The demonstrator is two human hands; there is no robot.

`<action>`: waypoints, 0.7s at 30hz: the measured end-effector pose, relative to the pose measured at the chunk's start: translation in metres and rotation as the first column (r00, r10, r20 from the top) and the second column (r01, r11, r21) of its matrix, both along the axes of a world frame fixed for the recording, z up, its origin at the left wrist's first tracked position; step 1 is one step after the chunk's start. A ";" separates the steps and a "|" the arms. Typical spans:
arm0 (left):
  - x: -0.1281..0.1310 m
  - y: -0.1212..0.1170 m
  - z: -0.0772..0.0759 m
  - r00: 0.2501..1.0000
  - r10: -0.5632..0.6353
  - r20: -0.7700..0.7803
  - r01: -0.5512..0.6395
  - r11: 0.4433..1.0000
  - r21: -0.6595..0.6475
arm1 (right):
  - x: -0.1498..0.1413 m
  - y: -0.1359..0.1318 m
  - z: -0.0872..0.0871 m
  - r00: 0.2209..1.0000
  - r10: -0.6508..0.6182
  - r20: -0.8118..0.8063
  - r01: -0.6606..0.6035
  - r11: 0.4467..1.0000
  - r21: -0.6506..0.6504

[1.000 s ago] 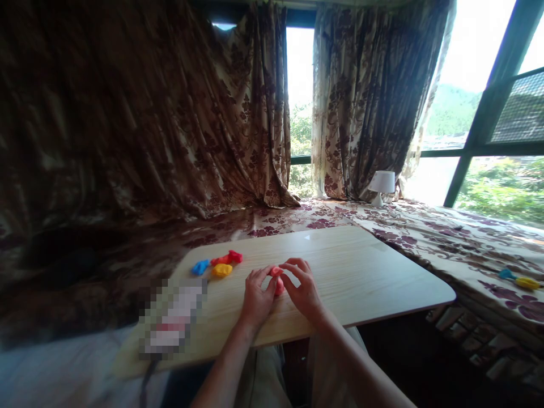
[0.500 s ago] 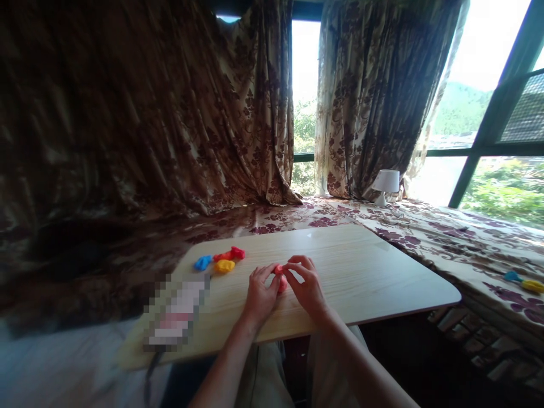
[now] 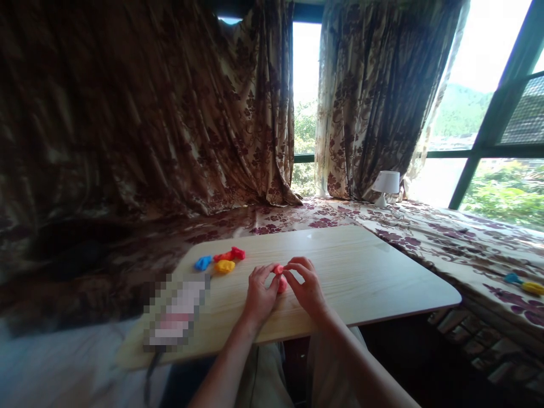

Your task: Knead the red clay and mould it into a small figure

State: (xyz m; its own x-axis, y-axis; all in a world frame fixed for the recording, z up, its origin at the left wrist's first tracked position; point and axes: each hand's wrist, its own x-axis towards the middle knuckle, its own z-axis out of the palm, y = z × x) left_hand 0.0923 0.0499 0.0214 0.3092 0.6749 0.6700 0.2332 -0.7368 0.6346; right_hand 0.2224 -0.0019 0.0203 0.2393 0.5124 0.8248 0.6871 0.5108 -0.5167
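Observation:
Over the near middle of the table, my left hand and my right hand meet with fingertips pinched on a small coral-red lump that looks like modelling clay. The left thumb and fingers close on its left side, the right fingertips on its right. Just below it is a larger coral-red lump, partly hidden by the left thumb; whether the two lumps join I cannot tell. Further left on the table lie a blue lump, a yellow lump and a red lump, all soft and crumpled.
The pale wood table has rounded corners. A blurred-out flat object with a dark cord lies at its left. Blue and yellow lumps rest on the flowered cover at right. A white lamp stands near the curtains.
Almost nothing differs. Both hands keep their pinch on the small coral-red lump, with only a slight shift of the fingers, and the view has moved very slightly.

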 end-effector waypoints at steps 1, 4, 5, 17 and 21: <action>0.000 0.000 0.000 1.000 -0.001 -0.005 0.001 1.000 0.010 | 0.000 0.000 0.000 1.000 0.000 0.003 0.000 1.000 -0.002; 0.000 0.001 -0.001 1.000 -0.015 -0.027 0.016 0.999 0.037 | 0.001 0.001 -0.001 1.000 -0.004 0.011 0.004 1.000 -0.011; 0.000 0.001 -0.001 0.999 -0.021 -0.037 0.023 0.999 0.043 | 0.001 0.000 -0.001 1.000 -0.008 0.015 0.008 1.000 -0.014; 0.000 0.002 -0.004 1.000 -0.024 -0.001 0.024 0.999 -0.032 | 0.001 -0.001 0.001 0.999 -0.036 -0.017 0.036 0.999 0.021; -0.001 0.003 -0.005 0.999 -0.020 0.040 0.024 0.996 -0.089 | 0.000 -0.001 -0.001 1.000 -0.017 -0.012 0.017 1.000 -0.006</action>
State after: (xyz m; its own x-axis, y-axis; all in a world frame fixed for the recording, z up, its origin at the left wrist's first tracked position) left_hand 0.0917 0.0531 0.0168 0.2997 0.7259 0.6191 0.1917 -0.6815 0.7063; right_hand 0.2226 -0.0026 0.0198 0.2581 0.5133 0.8185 0.6895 0.4956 -0.5282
